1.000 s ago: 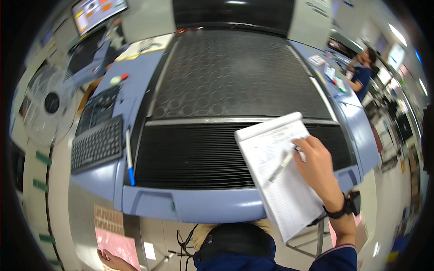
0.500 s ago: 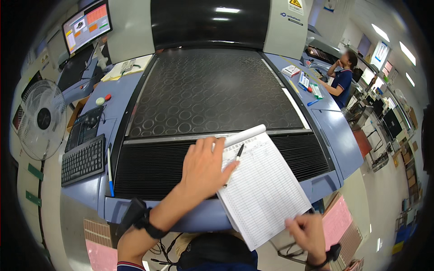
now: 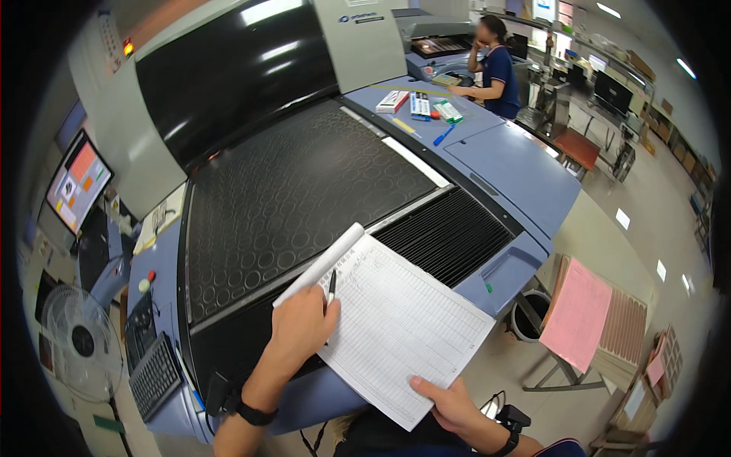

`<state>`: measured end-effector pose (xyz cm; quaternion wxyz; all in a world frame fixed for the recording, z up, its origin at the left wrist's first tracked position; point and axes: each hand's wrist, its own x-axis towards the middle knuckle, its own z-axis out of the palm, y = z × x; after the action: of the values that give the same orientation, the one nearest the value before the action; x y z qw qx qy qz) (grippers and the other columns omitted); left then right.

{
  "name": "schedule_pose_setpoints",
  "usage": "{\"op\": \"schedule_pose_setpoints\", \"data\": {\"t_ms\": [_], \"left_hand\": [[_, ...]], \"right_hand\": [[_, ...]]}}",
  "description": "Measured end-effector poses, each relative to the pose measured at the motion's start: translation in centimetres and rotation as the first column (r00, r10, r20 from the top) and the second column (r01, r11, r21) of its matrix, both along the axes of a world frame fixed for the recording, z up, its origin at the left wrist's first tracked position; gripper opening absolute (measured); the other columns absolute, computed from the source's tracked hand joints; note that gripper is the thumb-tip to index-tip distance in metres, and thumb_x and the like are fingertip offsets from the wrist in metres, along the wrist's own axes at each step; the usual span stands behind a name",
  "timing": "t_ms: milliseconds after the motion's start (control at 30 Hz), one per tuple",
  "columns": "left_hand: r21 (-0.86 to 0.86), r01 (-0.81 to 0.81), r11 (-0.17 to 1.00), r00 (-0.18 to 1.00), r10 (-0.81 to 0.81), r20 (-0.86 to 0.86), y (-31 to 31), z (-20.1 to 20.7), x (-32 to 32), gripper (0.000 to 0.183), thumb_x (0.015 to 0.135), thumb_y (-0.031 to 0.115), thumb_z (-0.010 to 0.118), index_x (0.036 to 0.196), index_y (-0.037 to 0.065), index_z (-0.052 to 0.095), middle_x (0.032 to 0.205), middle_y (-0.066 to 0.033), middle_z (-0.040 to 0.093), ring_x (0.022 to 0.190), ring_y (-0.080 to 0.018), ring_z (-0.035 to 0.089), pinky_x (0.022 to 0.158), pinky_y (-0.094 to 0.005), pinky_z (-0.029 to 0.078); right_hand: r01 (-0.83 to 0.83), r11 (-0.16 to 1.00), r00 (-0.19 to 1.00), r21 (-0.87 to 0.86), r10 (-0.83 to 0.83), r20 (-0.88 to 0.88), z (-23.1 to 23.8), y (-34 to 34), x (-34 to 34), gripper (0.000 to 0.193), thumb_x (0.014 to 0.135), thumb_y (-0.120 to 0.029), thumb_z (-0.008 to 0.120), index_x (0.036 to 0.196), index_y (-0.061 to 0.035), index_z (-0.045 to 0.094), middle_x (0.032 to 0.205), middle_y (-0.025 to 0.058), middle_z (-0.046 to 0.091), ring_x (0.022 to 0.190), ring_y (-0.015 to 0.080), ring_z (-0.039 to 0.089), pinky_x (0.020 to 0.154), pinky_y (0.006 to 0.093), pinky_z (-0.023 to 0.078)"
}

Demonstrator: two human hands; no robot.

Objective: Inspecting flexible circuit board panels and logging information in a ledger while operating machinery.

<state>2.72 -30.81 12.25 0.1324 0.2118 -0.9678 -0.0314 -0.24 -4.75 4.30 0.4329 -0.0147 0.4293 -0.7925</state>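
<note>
Clamped in the left hand, a pen lies over the paper pad, which sits toward five o'clock from the view's centre. The right hand pinches its lower edge, thumb on top. Handwriting shows toward the paper pad's eleven o'clock; lower rows look blank, so most seems left unfilled.

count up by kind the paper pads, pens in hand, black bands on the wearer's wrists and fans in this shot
Paper pad, gripped at its lower edge by the right hand: 1
Pen in the left hand: 1
Black wristbands, one per wrist: 2
Fan: 1
Total: 5
</note>
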Motion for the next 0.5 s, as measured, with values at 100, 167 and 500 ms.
{"op": "schedule_pose_setpoints", "data": {"t_ms": [100, 167, 500], "left_hand": [[0.219, -0.008, 0.976, 0.998, -0.005, 0.059, 1.7, 1.1, 1.0, 0.028, 0.087, 0.027, 0.063, 0.077, 0.001, 0.065, 0.071, -0.0175, 0.065, 0.069, -0.0348, 0.065, 0.064, -0.0440, 0.050], [0.289, 0.025, 0.957, 1.000, -0.021, -0.018, 3.0, 2.3, 1.8, 0.026, 0.086, 0.024, 0.065, 0.078, -0.001, 0.064, 0.071, -0.0182, 0.065, 0.065, -0.0344, 0.064, 0.062, -0.0425, 0.050], [0.464, -0.083, 0.882, 0.936, 0.229, -0.268, 3.4, 6.8, 4.5, 0.020, 0.088, 0.013, 0.066, 0.081, -0.005, 0.062, 0.066, -0.0131, 0.059, 0.058, -0.0183, 0.056, 0.056, -0.0316, 0.044]], "right_hand": [[0.034, 0.997, 0.993, 0.067, -0.041, 0.106, 1.4, 2.0, 0.6, 0.062, 0.089, 0.002, 0.064, 0.142, 0.0071, 0.032, 0.138, 0.0215, 0.049, 0.128, 0.0307, 0.049, 0.106, 0.0412, 0.042], [0.050, 0.997, 0.995, 0.053, -0.054, 0.079, 0.7, 3.1, 1.0, 0.062, 0.090, 0.001, 0.063, 0.142, 0.0055, 0.030, 0.135, 0.0240, 0.049, 0.124, 0.0331, 0.053, 0.104, 0.0465, 0.047], [0.098, 0.995, 0.982, -0.025, -0.092, 0.165, 1.2, 2.1, 0.4, 0.064, 0.090, 0.004, 0.061, 0.145, 0.0023, 0.028, 0.139, 0.0220, 0.046, 0.126, 0.0337, 0.051, 0.103, 0.0486, 0.049]]}}
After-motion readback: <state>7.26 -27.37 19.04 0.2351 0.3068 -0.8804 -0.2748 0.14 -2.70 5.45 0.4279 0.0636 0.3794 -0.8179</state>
